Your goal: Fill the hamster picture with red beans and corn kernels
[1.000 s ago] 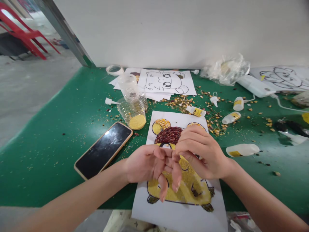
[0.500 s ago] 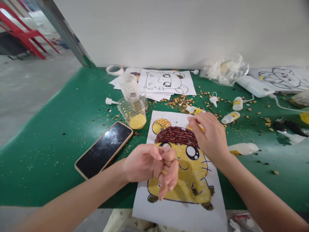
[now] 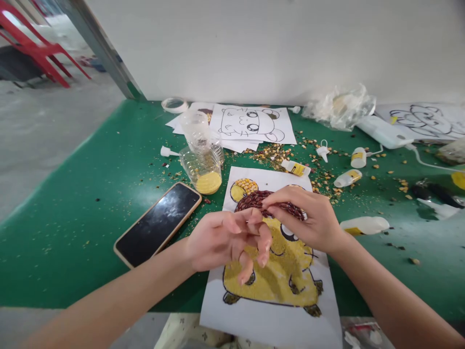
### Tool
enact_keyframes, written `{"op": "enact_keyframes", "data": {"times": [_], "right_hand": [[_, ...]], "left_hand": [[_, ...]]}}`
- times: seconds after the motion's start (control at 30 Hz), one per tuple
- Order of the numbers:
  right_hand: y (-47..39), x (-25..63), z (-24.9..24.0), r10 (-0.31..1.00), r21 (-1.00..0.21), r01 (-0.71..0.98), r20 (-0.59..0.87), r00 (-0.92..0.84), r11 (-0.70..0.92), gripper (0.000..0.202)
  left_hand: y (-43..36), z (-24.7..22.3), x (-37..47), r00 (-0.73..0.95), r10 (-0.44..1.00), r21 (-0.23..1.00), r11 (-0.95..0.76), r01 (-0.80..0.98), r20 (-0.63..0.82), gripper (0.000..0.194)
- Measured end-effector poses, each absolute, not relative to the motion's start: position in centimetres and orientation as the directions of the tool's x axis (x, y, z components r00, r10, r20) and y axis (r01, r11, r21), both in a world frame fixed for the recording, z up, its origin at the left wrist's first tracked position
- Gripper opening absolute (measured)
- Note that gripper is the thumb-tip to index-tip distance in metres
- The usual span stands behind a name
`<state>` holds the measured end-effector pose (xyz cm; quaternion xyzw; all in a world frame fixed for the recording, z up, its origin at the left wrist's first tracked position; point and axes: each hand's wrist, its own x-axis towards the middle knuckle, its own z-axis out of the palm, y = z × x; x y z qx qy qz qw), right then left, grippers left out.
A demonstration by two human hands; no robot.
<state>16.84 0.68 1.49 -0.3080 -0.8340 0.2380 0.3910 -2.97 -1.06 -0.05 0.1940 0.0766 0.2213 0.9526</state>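
Observation:
My left hand (image 3: pixel 223 242) hovers palm up over the lower left of a paper picture (image 3: pixel 232 317), its fingers loosely curled and apart, with nothing visible in it. My right hand (image 3: pixel 308 215) is above the picture's upper part. Its thumb and index fingertips come together close to the left fingertips; anything between them is too small to make out. The picture is a cartoon animal with dark red beans (image 3: pixel 250 201) on its head, yellow grains (image 3: pixel 279 286) over its body and corn kernels (image 3: pixel 247 185) on one ear. My hands hide parts of the face and the other ear.
A phone (image 3: pixel 158 225) lies left of the picture. Behind it are a clear plastic cup (image 3: pixel 201 167) with yellow grains and a drawing (image 3: pixel 250 123). Several glue bottles (image 3: pixel 365 225) and scattered seeds (image 3: pixel 272 154) lie to the right and back, near a white device (image 3: pixel 385 131) with a cord.
My right hand has moved left and down from beside the right ear to the left fingertips. My left hand's fingers have spread a little more.

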Motion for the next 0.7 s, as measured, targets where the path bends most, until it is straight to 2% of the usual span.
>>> {"op": "enact_keyframes", "data": {"times": [0.13,0.37,0.7], "right_hand": [[0.58,16.87,1.41,0.664,-0.640,0.281,0.499,-0.556,0.716,0.014],[0.66,16.88,1.26,0.652,-0.610,0.306,0.492,-0.576,0.731,0.012],[0.58,16.75,1.20,0.638,-0.440,0.463,0.486,-0.597,0.769,0.013]], "left_hand": [[-1.10,0.07,-2.94,0.877,0.473,0.419,0.815,-0.400,-0.081,0.013],[-1.17,0.16,-2.81,0.862,0.501,0.457,0.787,-0.414,-0.081,0.014],[-1.15,-0.33,-2.96,0.859,0.508,0.498,0.762,-0.413,-0.064,0.022]]}}
